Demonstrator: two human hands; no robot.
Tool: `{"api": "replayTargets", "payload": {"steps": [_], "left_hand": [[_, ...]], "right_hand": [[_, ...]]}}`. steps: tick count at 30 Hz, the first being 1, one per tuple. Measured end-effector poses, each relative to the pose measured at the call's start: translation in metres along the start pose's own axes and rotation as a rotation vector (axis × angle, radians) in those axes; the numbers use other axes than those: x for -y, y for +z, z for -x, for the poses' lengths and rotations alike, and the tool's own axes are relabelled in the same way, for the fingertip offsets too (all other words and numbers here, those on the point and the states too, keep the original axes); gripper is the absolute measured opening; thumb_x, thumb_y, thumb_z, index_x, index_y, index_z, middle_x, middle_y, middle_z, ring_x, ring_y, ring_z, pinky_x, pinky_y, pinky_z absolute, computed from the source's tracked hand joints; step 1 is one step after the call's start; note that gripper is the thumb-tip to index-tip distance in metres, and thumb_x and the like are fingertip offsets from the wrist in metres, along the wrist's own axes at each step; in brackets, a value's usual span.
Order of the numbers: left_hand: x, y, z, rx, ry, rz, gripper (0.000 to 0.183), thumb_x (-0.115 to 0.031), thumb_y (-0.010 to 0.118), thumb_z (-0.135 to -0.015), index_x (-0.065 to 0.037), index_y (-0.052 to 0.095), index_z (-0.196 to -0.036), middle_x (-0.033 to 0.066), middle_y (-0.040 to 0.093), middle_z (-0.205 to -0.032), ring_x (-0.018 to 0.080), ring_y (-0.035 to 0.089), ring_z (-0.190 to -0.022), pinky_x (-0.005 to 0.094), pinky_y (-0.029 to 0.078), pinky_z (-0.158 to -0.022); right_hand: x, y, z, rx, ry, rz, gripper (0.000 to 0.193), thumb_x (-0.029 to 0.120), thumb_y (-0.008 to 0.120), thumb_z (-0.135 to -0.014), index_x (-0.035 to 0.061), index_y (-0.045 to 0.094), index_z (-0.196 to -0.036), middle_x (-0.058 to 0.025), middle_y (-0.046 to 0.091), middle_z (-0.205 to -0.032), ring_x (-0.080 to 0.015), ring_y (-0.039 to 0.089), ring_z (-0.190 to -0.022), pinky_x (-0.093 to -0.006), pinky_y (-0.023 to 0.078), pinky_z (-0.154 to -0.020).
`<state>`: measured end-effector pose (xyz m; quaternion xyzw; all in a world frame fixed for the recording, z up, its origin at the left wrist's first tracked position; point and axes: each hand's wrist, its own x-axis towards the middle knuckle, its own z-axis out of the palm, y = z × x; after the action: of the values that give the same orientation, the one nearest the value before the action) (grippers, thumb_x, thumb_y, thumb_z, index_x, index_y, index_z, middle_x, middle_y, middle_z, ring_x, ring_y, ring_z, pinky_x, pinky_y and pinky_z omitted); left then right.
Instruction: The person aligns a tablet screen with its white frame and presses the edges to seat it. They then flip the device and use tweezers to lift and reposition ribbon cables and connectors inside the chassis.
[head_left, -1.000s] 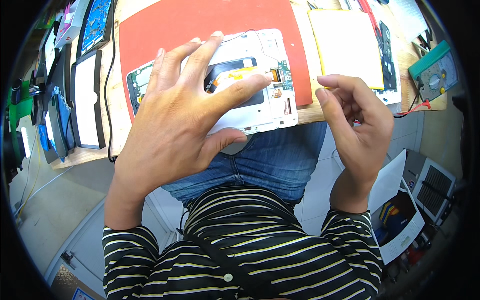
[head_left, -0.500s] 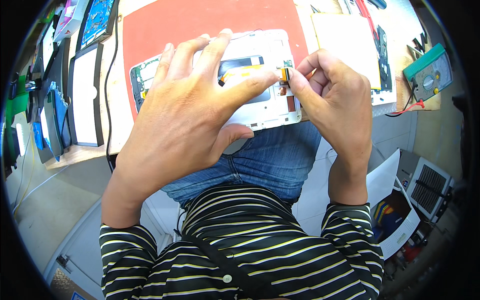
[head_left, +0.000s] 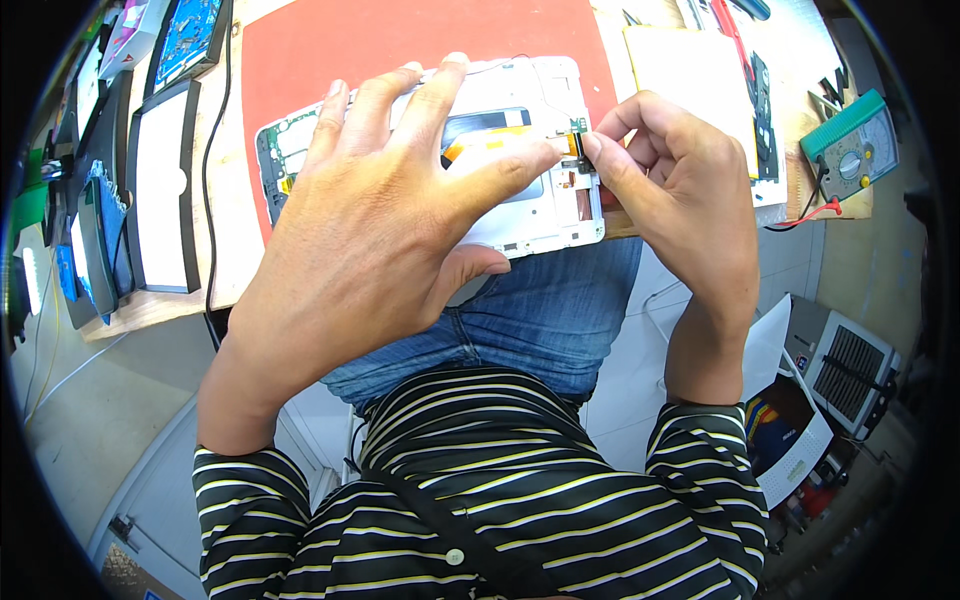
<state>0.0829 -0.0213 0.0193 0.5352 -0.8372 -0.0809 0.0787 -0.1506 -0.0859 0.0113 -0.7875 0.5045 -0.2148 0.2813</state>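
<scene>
An opened tablet (head_left: 520, 225), its white inner frame and green circuit board showing, lies at the near edge of the bench. My left hand (head_left: 390, 200) is spread across it, fingertips toward the far edge and thumb at the near edge. Its index fingertip presses by an orange ribbon cable (head_left: 490, 143) on the tablet's right part. My right hand (head_left: 680, 190) is closed, thumb and index finger together at the cable's dark-tipped end (head_left: 577, 145), at the tablet's right side. The left hand hides much of the tablet's left and middle.
A red mat (head_left: 420, 40) lies under the tablet. On the right are a yellowish sheet (head_left: 690, 90) and a green-and-grey analog multimeter (head_left: 850, 150) with leads. Leftward, a black cable (head_left: 208, 200) runs beside a white-lined black tray (head_left: 165, 200) and a blue circuit board (head_left: 188, 40).
My right hand has moved slightly to the right and up at the cable's end, and its thumb has shifted off the orange part. The left hand stays nearly in place.
</scene>
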Motion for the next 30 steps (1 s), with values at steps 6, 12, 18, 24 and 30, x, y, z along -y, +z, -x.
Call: {"api": "replayTargets", "payload": {"steps": [6, 12, 18, 24, 30], "left_hand": [[-0.001, -0.001, -0.002, 0.01, -0.001, -0.012, 0.07, -0.048, 0.078, -0.082, -0.046, 0.059, -0.149, 0.0222, 0.044, -0.16, 0.0446, 0.045, -0.14, 0.0547, 0.044, -0.114], [-0.004, -0.004, -0.003, 0.034, -0.01, -0.03, 0.07, -0.047, 0.078, -0.082, -0.047, 0.058, -0.149, 0.0227, 0.043, -0.16, 0.0454, 0.046, -0.139, 0.0547, 0.046, -0.111], [-0.004, -0.006, -0.005, 0.053, -0.007, -0.041, 0.072, -0.045, 0.082, -0.079, -0.046, 0.06, -0.148, 0.0236, 0.044, -0.159, 0.0457, 0.047, -0.138, 0.0542, 0.049, -0.109], [-0.005, -0.007, -0.006, 0.058, -0.018, -0.029, 0.076, -0.042, 0.083, -0.077, -0.046, 0.059, -0.149, 0.0218, 0.046, -0.159, 0.0447, 0.048, -0.137, 0.0525, 0.05, -0.108], [-0.005, -0.008, -0.007, 0.071, -0.026, -0.026, 0.076, -0.041, 0.084, -0.077, -0.048, 0.059, -0.149, 0.0219, 0.046, -0.159, 0.044, 0.049, -0.137, 0.0519, 0.053, -0.106]], "right_hand": [[-0.009, 0.0, 0.005, 0.036, 0.09, -0.121, 0.012, 0.009, 0.072, -0.101, -0.0021, 0.07, -0.104, 0.0025, 0.064, -0.07, 0.0019, 0.051, -0.06, -0.0168, 0.035, -0.052], [-0.012, 0.0, 0.009, 0.012, 0.084, -0.122, 0.013, 0.008, 0.073, -0.1, -0.0022, 0.07, -0.107, 0.0023, 0.064, -0.069, 0.0025, 0.05, -0.058, -0.0165, 0.034, -0.05], [-0.012, -0.001, 0.014, -0.011, 0.083, -0.166, 0.014, 0.007, 0.072, -0.1, -0.0023, 0.07, -0.111, 0.0028, 0.063, -0.069, 0.0036, 0.046, -0.057, -0.017, 0.03, -0.049], [-0.011, -0.001, 0.016, -0.031, 0.048, -0.179, 0.019, 0.007, 0.072, -0.1, 0.0014, 0.073, -0.119, 0.0058, 0.06, -0.067, 0.0045, 0.04, -0.056, -0.019, 0.024, -0.049], [-0.012, -0.002, 0.017, -0.017, 0.036, -0.16, 0.021, 0.007, 0.072, -0.101, 0.0011, 0.073, -0.12, 0.0046, 0.062, -0.069, 0.0043, 0.042, -0.056, -0.0181, 0.025, -0.049]]}}
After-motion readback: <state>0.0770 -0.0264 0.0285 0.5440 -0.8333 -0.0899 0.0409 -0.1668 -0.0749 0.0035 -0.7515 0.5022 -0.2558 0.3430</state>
